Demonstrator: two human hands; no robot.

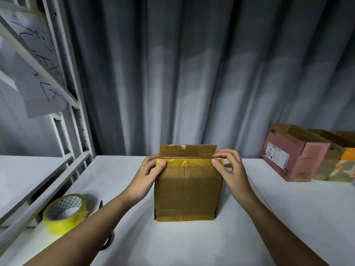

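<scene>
- Head view: a brown cardboard box [188, 189] stands upright in the middle of a white table [288, 217], at the centre of the scene and well short of the far edge
- Its broad front face is turned to the near side, its longer top edge runs left to right, and its opening points straight up
- The far flap [188, 150] stands upright above the opening, with torn tape remnants along its top edge
- A strip of glossy yellowish tape [184, 162] lies along the near top edge, running left to right from corner to corner; older brown tape bands cross the front face and the bottom edge
- The left hand [151, 173] grips the top left corner of the box: its thumb presses flat on the left end of the tape strip and its fingers curl round the left side
- The right hand [230, 169] pinches the top right corner: its thumb sits on the right end of the strip, its forefinger reaches to the right corner of the far flap, and the other fingers are loosely curled behind
- A roll of yellow packing tape [65, 214] lies tilted at the near left, well apart from the box
- Black scissors [107, 243] lie beside the roll, mostly hidden under the left forearm
- An open pink cardboard carton [292, 160] sits at the far right with other boxes behind it
- A grey pleated curtain [192, 73] hangs behind the table; a white metal rack [76, 131] carrying a handwritten paper sheet [38, 73] stands at the left
</scene>
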